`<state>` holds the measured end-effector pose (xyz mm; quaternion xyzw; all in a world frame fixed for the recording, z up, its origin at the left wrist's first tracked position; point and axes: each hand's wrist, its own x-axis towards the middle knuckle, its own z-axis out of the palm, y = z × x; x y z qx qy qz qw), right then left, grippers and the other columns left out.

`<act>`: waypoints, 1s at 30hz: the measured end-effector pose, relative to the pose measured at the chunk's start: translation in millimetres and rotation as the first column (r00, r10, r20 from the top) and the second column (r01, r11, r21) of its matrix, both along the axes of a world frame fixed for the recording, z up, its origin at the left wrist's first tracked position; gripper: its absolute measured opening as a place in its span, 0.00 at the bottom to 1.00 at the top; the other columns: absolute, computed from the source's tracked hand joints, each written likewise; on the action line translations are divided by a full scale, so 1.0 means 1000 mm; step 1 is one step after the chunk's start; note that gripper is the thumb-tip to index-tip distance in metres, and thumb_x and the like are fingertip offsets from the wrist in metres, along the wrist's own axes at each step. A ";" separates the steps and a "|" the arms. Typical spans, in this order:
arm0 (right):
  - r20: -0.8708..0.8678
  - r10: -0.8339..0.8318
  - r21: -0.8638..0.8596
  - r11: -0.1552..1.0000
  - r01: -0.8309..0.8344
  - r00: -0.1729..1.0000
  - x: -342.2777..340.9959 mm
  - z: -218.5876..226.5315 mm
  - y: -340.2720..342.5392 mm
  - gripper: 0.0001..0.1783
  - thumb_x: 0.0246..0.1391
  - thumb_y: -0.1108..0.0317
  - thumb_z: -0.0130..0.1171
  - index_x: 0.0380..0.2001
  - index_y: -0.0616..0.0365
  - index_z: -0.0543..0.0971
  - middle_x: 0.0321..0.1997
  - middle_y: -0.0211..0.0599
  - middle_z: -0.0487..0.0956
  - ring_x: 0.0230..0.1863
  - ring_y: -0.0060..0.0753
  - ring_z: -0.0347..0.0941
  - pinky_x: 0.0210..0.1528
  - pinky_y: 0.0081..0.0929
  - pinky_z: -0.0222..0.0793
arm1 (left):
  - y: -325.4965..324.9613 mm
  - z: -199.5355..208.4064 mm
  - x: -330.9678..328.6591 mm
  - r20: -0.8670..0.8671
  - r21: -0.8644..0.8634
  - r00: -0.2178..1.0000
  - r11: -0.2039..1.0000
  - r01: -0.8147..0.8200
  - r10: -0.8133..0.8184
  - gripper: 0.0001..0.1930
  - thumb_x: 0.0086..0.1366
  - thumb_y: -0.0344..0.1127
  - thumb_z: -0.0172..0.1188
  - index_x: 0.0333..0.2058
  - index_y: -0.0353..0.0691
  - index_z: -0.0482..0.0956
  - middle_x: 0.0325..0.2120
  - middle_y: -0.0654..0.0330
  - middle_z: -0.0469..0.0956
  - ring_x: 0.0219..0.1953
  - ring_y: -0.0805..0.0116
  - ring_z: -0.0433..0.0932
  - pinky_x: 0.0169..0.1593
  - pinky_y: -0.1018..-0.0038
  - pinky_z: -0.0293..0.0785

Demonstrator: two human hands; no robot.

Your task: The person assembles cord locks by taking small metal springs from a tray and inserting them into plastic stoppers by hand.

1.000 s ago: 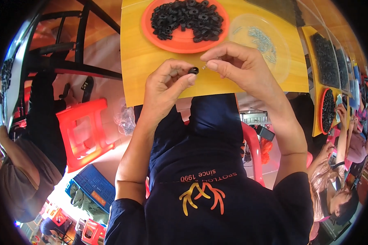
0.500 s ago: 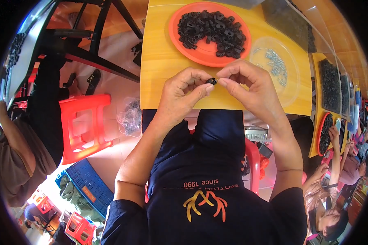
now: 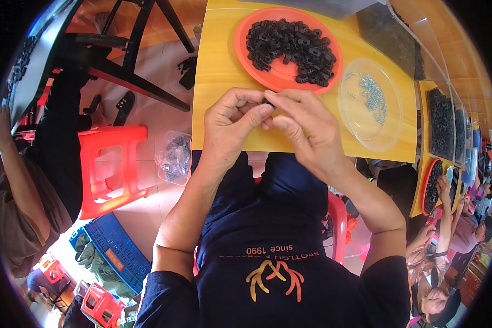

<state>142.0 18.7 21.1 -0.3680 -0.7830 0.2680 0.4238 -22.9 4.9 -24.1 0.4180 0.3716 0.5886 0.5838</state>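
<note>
While I watched through the head view, my single feed, the two hands met in the middle of the frame, over the near edge of the yellow table (image 3: pixel 218 76). The left hand (image 3: pixel 229 123) held a narrow pinch, thumb and forefinger closed on a small black part (image 3: pixel 267 103), most of it hidden behind the fingers. The right hand (image 3: pixel 309 128) came in from the other side with its forefinger reaching over to the part, its thumb parted and lower; I could not tell whether it had anything tiny between its fingers.

Just above the hands, at top centre, lay the red plate (image 3: pixel 283 76), heaped with black pieces (image 3: pixel 273 38) and bare toward the hands. Right of it I saw a clear dish (image 3: pixel 361 126) with silvery bits (image 3: pixel 374 101) scattered inside. A dark see-through box (image 3: pixel 385 41) stood at the upper right of the frame, and a red tray (image 3: pixel 427 206) of similar pieces near the right edge.

At left in the frame I had a red stool (image 3: pixel 131 164), a plastic bag (image 3: pixel 175 161) on the floor beside it, and a blue crate (image 3: pixel 112 243) lower down. A co-worker's arm (image 3: pixel 22 188) showed at the far left.
</note>
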 end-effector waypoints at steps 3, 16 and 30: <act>0.123 -0.003 0.137 0.990 -0.014 0.992 0.000 0.001 0.011 0.14 0.53 0.69 0.63 0.42 0.63 0.81 0.38 0.44 0.79 0.38 0.43 0.76 0.39 0.32 0.72 | 0.000 0.002 -0.003 -0.033 -0.017 0.997 0.998 -0.067 0.066 0.08 0.63 0.25 0.62 0.41 0.33 0.77 0.30 0.60 0.80 0.31 0.76 0.80 0.36 0.79 0.77; 0.593 -0.093 0.113 0.993 0.031 0.799 -0.001 0.003 0.070 0.09 0.55 0.67 0.58 0.35 0.59 0.83 0.37 0.39 0.80 0.41 0.44 0.75 0.43 0.39 0.72 | 0.000 0.002 -0.003 -0.056 -0.006 0.998 1.000 -0.008 0.008 0.07 0.64 0.25 0.61 0.41 0.34 0.77 0.30 0.65 0.78 0.32 0.80 0.76 0.37 0.82 0.74; 0.497 0.124 0.023 0.987 -0.156 0.859 0.023 0.011 0.064 0.08 0.51 0.68 0.62 0.32 0.61 0.80 0.33 0.39 0.78 0.39 0.42 0.71 0.43 0.36 0.69 | -0.001 0.000 -0.003 -0.067 0.009 0.998 1.000 -0.005 0.006 0.08 0.63 0.24 0.61 0.41 0.34 0.76 0.30 0.64 0.78 0.32 0.80 0.76 0.37 0.83 0.73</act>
